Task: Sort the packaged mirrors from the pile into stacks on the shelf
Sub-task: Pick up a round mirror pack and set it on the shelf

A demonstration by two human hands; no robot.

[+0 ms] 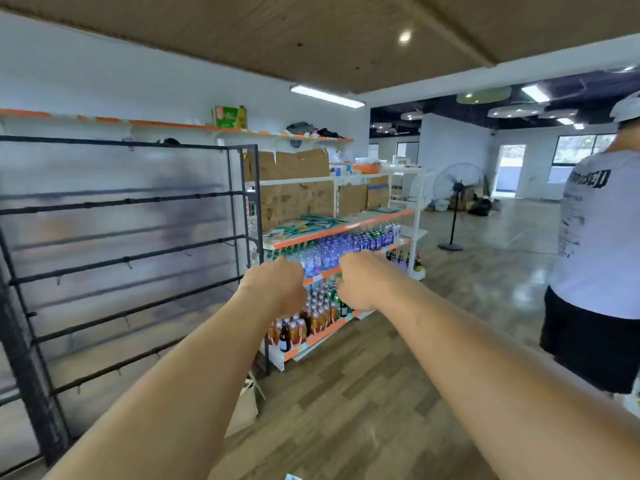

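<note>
Both my arms stretch forward at chest height. My left hand [277, 285] and my right hand [360, 280] hang with wrists bent down and fingers curled under, side by side and apart, with nothing visible in either. Well beyond them stands a white shelf unit with orange edge strips [346, 228]. Flat teal and light packages [311, 221], likely the packaged mirrors, lie spread in a loose pile on its middle shelf. The view is motion-blurred.
An empty black wire rack [131, 244] fills the left. Bottled drinks [329, 251] crowd the lower shelves, cardboard boxes [294, 181] the upper ones. A person in a white shirt [595, 237] stands at right. A floor fan [455, 202] stands behind. A bag [246, 407] leans by the rack.
</note>
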